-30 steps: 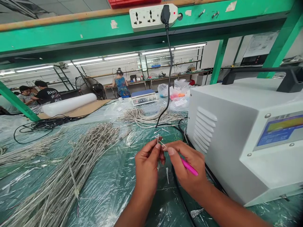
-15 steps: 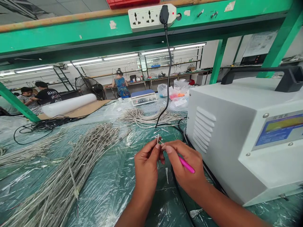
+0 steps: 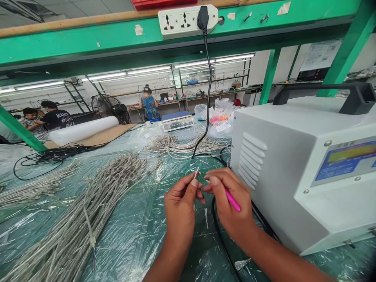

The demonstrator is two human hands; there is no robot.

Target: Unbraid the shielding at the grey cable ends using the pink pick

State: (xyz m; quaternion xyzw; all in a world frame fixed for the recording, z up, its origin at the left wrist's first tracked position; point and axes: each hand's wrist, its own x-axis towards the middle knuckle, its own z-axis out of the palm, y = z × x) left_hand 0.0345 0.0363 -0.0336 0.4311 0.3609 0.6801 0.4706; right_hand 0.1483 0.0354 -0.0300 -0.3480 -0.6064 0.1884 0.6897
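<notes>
2 bare hands were held close together above a green table (image 3: pixel 141 231) covered with clear film. A thin, pale cable end (image 3: pixel 197 172) was pinched between the thumb and index finger of the left hand (image 3: pixel 179 205); it seemed to be gripped low so that its upward-pointing tip was left exposed. In the right hand (image 3: pixel 225 209), a slim tool with a pink handle (image 3: pixel 233 199) was pinched pen-fashion by thumb and fingers, probably for fine control. Its narrow tip was turned toward the cable end, with a slight gap left between.

To the left, a large bundle of grey cables (image 3: pixel 96 203) was laid lengthwise, presumably to be kept within reach. Beyond the hands, a paler cable bundle (image 3: pixel 182 145) was spread out. A white machine (image 3: pixel 273 164) was set beside the right forearm. Overhead, a black cord (image 3: pixel 209 90) was plugged into a power strip (image 3: pixel 176 21), apparently mounted there so that table space was spared.
</notes>
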